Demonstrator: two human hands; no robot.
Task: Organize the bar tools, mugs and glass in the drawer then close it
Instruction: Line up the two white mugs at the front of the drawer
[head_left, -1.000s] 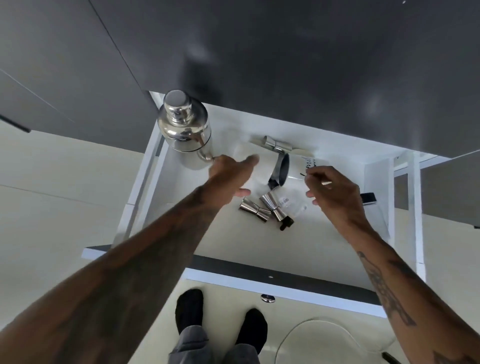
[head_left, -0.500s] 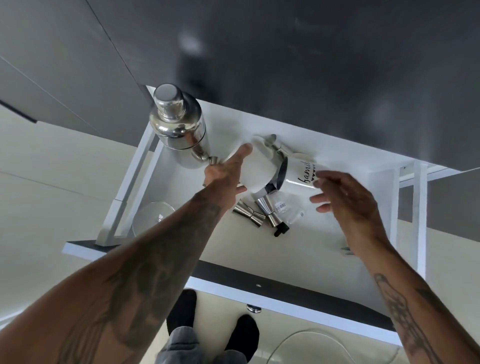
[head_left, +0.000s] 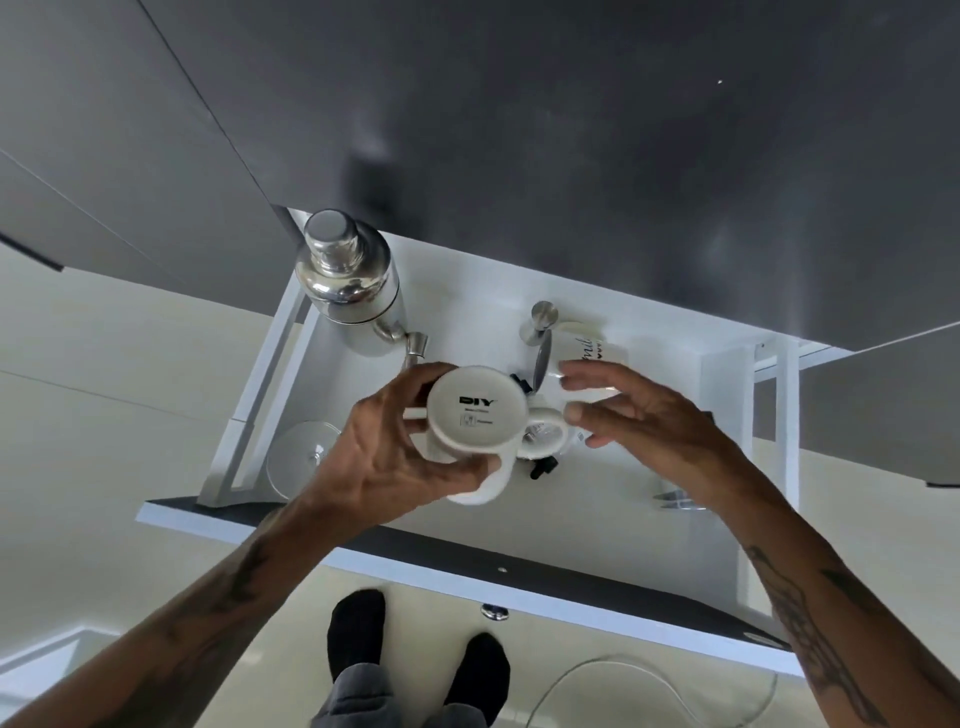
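1. Over the drawer (head_left: 722, 384), centre: the mug (head_left: 475, 410) is now lifted, base up, clamped in the left hand (head_left: 379, 457).
2. Right hand (head_left: 649, 426), at 3 o'clock, spread and empty.
3. Mug awaits placing.

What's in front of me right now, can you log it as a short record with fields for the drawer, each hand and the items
drawer: open, white inside
left hand: holding a white mug, base turned up toward the camera, lifted above the drawer
right hand: open, fingers spread, beside the mug's handle, holding nothing
shaker: steel, upright in the far left corner
second mug: lettered, lying on its side at the back
glass: clear, near left of the drawer
jigger: steel, at the back by the lettered mug
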